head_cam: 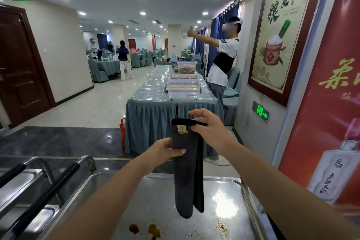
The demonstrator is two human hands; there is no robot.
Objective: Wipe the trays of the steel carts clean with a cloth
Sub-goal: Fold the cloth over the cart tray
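A dark grey cloth (187,177) hangs folded lengthwise above the steel cart tray (155,200). My right hand (208,126) pinches its top edge, next to a small tan label. My left hand (165,150) grips the cloth's left side lower down, thumb across the front. The cloth's lower end dangles just above the tray. The tray surface is wet and shiny, with brown and orange sauce stains (144,230) near its front and small specks at the right.
A second steel cart (23,187) with black-padded handles stands at the left. Ahead is a long skirted table (171,93) with plastic boxes, a red bag beside it. A person in a headset stands at the right by the wall posters; other people are far back.
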